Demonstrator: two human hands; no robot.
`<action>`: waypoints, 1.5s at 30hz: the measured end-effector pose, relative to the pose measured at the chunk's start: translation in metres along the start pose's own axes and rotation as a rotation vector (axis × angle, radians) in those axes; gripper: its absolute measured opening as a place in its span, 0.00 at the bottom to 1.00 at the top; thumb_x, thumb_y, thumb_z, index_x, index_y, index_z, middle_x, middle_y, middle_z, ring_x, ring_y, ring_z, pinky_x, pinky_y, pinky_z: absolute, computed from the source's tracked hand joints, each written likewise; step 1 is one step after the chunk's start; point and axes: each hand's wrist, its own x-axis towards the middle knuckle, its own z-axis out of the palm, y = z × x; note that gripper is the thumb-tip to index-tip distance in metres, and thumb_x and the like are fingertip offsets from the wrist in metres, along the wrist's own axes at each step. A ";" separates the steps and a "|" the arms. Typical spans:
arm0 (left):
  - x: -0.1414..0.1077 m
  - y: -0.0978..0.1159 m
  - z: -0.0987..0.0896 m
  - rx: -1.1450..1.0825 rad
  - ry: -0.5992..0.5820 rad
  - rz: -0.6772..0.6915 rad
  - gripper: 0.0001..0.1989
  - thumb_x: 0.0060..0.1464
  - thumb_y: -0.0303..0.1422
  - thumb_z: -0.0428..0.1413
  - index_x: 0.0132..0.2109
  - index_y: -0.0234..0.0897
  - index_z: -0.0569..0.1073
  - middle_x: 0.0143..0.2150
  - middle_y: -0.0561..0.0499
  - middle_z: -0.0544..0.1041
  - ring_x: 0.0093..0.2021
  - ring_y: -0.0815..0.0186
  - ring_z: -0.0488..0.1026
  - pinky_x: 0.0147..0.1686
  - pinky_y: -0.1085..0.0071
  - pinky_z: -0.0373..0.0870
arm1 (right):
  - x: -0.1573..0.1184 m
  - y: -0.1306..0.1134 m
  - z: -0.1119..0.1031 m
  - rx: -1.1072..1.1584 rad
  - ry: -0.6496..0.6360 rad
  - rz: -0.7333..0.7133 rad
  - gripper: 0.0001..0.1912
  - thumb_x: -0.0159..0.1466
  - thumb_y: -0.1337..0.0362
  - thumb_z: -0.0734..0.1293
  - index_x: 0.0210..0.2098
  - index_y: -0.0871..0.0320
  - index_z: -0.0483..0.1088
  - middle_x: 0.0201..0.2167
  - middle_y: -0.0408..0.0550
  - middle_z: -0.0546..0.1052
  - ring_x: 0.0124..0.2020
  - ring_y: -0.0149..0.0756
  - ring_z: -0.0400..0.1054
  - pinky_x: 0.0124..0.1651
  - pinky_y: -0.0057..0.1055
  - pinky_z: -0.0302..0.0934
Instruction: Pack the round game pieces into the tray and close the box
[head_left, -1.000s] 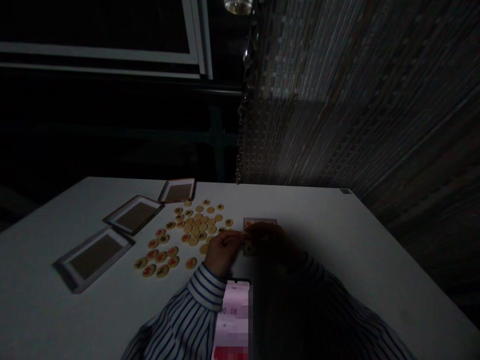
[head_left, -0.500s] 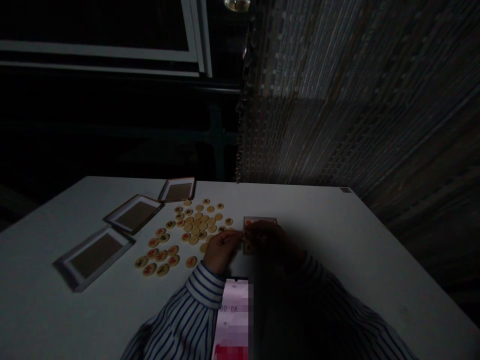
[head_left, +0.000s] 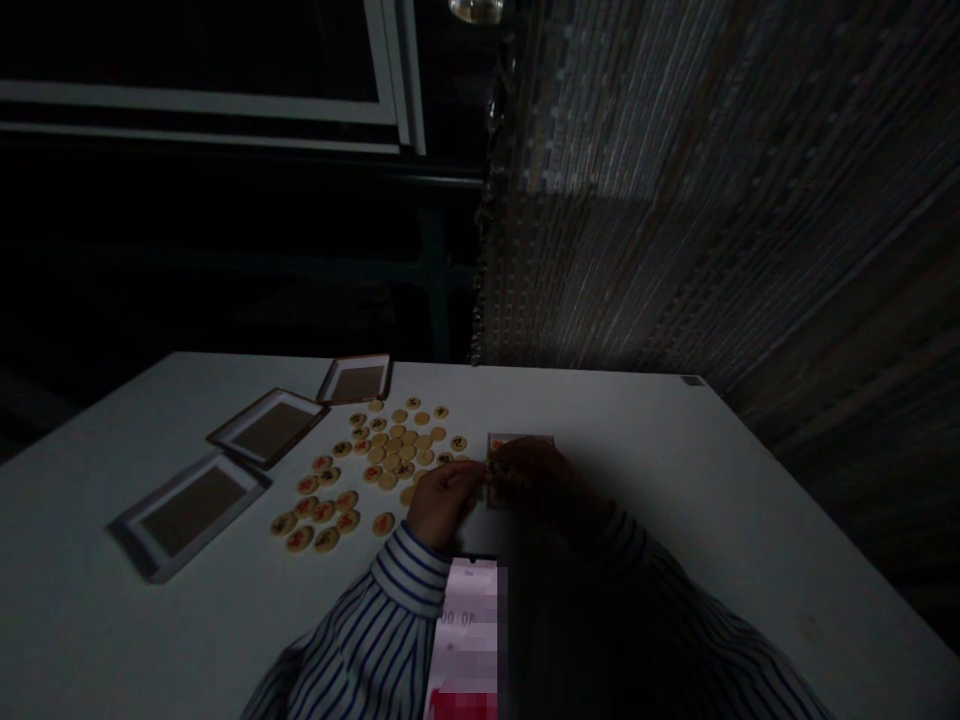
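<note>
Over a small open box [head_left: 521,438] on the table, my two hands meet, fingertips close together. My left hand [head_left: 441,500] is closed in a pinch at the box's left side; what it grips, if anything, is too small to make out. In deep shadow, my right hand [head_left: 551,485] bends its fingers over the box and hides most of its inside. Some round pieces show dimly by its fingertips. Left of my hands lie many round Chinese chess pieces [head_left: 397,447], some with red or black characters up, others plain side up.
Three shallow tray-like box parts stand to the left: a near one [head_left: 154,565], a middle one [head_left: 274,455] and a far one [head_left: 390,375]. A lit phone [head_left: 469,600] lies between my forearms. The white table [head_left: 675,520] ends at a string curtain [head_left: 600,250] behind.
My right hand has shifted very slightly over the box, its fingers curling a little differently. My left hand and the loose pieces stay where they were.
</note>
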 end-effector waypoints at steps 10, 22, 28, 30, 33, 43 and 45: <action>0.002 -0.004 -0.001 -0.039 -0.015 0.012 0.18 0.38 0.43 0.59 0.32 0.32 0.75 0.16 0.55 0.70 0.16 0.75 0.62 0.17 0.78 0.55 | -0.002 0.005 0.002 -0.012 0.035 -0.063 0.11 0.59 0.62 0.62 0.39 0.59 0.68 0.34 0.53 0.75 0.35 0.36 0.68 0.38 0.31 0.62; -0.003 0.004 0.003 0.201 0.048 0.224 0.12 0.41 0.35 0.56 0.34 0.33 0.75 0.30 0.47 0.77 0.32 0.65 0.73 0.33 0.71 0.68 | 0.000 0.013 -0.015 -0.084 -0.115 0.079 0.12 0.55 0.62 0.63 0.39 0.58 0.69 0.34 0.52 0.74 0.34 0.37 0.67 0.37 0.31 0.60; 0.001 -0.011 0.003 0.411 0.055 0.321 0.14 0.46 0.35 0.53 0.39 0.33 0.73 0.33 0.48 0.77 0.34 0.65 0.72 0.34 0.70 0.68 | -0.003 0.023 -0.014 -0.148 -0.250 0.148 0.11 0.55 0.61 0.63 0.34 0.61 0.70 0.31 0.52 0.74 0.31 0.35 0.65 0.34 0.30 0.57; 0.001 -0.013 0.004 0.463 0.058 0.327 0.14 0.47 0.36 0.52 0.40 0.33 0.73 0.33 0.48 0.77 0.33 0.65 0.72 0.33 0.71 0.68 | -0.004 0.024 -0.013 -0.162 -0.244 0.172 0.10 0.56 0.61 0.63 0.33 0.61 0.70 0.31 0.52 0.74 0.31 0.35 0.65 0.34 0.29 0.57; 0.001 -0.014 0.004 0.515 0.054 0.354 0.14 0.48 0.36 0.51 0.41 0.34 0.72 0.33 0.48 0.77 0.33 0.65 0.73 0.31 0.72 0.68 | -0.005 0.024 -0.012 -0.167 -0.272 0.208 0.10 0.56 0.60 0.62 0.32 0.60 0.70 0.30 0.51 0.74 0.30 0.33 0.65 0.33 0.28 0.56; 0.000 -0.012 0.002 0.588 0.079 0.377 0.14 0.49 0.36 0.50 0.42 0.34 0.72 0.33 0.48 0.77 0.30 0.66 0.72 0.29 0.72 0.68 | 0.001 0.017 -0.012 -0.394 -0.480 0.279 0.16 0.56 0.52 0.61 0.31 0.58 0.72 0.28 0.49 0.75 0.27 0.34 0.66 0.26 0.26 0.51; 0.000 -0.012 0.002 0.595 0.075 0.384 0.14 0.49 0.36 0.50 0.42 0.34 0.72 0.32 0.49 0.77 0.29 0.67 0.72 0.28 0.73 0.68 | 0.002 0.014 -0.014 -0.408 -0.518 0.274 0.15 0.56 0.54 0.60 0.31 0.58 0.72 0.29 0.50 0.75 0.28 0.34 0.67 0.27 0.26 0.52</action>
